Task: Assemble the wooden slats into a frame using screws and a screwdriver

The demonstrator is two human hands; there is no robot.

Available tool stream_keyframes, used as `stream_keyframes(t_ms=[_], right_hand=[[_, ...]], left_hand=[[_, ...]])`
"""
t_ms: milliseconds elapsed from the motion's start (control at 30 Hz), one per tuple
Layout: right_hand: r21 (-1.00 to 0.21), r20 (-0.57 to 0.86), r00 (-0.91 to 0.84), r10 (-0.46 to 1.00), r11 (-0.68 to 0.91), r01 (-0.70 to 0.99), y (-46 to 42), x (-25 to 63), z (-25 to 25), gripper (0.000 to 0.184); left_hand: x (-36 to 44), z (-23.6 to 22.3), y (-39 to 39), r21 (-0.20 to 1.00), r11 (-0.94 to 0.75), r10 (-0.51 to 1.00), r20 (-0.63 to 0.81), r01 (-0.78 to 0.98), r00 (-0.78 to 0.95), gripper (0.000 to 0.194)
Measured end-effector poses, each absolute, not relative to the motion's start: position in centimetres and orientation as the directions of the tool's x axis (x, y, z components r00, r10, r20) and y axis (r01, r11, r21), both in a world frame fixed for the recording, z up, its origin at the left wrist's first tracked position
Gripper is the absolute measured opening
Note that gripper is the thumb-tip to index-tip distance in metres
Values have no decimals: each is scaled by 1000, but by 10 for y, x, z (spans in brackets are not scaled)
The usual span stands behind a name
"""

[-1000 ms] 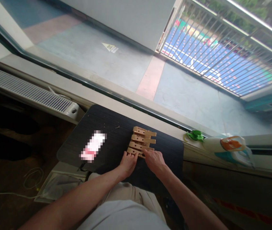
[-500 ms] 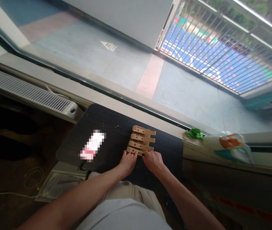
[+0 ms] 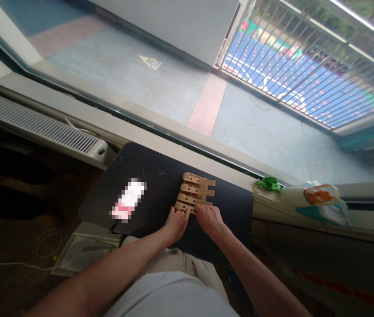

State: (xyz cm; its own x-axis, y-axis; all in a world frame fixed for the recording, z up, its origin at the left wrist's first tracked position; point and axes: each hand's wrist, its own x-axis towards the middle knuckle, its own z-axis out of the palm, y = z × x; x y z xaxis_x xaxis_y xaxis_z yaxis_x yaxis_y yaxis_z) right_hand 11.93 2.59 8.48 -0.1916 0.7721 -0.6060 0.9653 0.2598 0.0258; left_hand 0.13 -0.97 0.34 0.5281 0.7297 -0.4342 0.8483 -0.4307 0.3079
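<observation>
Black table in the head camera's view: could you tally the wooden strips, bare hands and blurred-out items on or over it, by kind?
Wooden strips: 4
Bare hands: 2, left hand and right hand
Blurred-out item: 1
Total: 7
The specks on the black table are too small to count reliably.

left hand: lower centre, fingers curled forward
right hand: just beside it, knuckles up
forearms: angled inward

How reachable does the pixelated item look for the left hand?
Probably yes: bare table lies between the left hand and the pixelated item, though that hand is at the wooden piece.
</observation>
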Motion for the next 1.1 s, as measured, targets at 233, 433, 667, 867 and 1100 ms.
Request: stream_keyframes(t_ms=[233, 433, 667, 867, 1100], right_hand=[[60, -594, -116, 796, 188, 980, 25, 118, 83, 25], [15, -612, -240, 754, 315, 949, 30, 120, 99, 26], [2, -607, -209, 767, 265, 964, 25, 123, 85, 26], [22, -603, -132, 787, 182, 983, 22, 125, 81, 24], [32, -601, -211, 771, 287, 957, 24, 123, 96, 20]], left_hand=[[1, 8, -7, 320, -420, 723, -448, 849, 526, 50], [0, 7, -8, 304, -443, 734, -417, 843, 536, 52], [1, 6, -8, 314, -427, 734, -427, 848, 528, 50], [1, 10, -7, 317, -416, 723, -453, 852, 521, 53], [0, 10, -7, 325, -418, 736, -426, 848, 526, 50]])
